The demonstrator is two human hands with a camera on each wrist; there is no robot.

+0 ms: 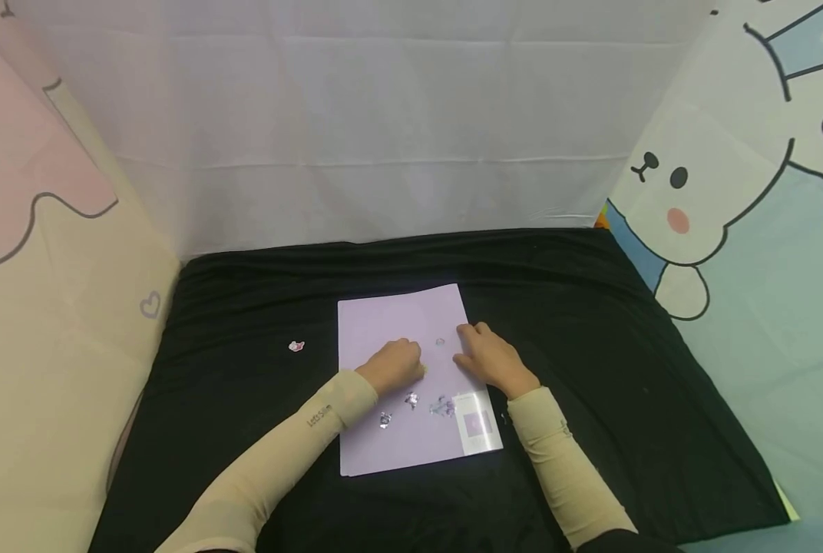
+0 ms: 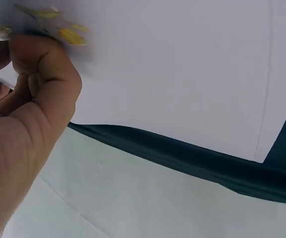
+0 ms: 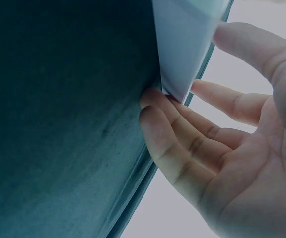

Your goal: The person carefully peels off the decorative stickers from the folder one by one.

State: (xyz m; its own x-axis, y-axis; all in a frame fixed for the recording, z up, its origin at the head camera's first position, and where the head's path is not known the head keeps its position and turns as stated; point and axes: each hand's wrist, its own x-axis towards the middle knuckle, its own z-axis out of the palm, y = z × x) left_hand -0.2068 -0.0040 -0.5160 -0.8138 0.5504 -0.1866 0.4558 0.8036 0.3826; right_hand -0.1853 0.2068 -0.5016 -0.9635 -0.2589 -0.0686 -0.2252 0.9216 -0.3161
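Note:
A lilac folder [image 1: 384, 322] lies on the black cloth, with a glossy label at its lower right corner. My left hand [image 1: 395, 365] is over its middle, thumb and forefinger pinching at a clear sticker with yellow shapes [image 2: 72, 35]; the pinched part is hidden by the fingers. Nearer me on the folder are two silvery stickers [image 1: 411, 399] [image 1: 385, 420] and a pale purple sticker [image 1: 442, 406]. A small clear sticker [image 1: 440, 341] lies between the hands. My right hand [image 1: 494, 358] rests at the folder's right edge, fingers extended and thumb on its surface.
A small pink-and-white sticker [image 1: 296, 346] is on the black cloth [image 1: 259, 415] left of the folder. Behind the cloth hangs a white curtain [image 1: 398, 138]. Cartoon-printed sheets [image 1: 750, 269] [image 1: 59, 330] stand at both sides.

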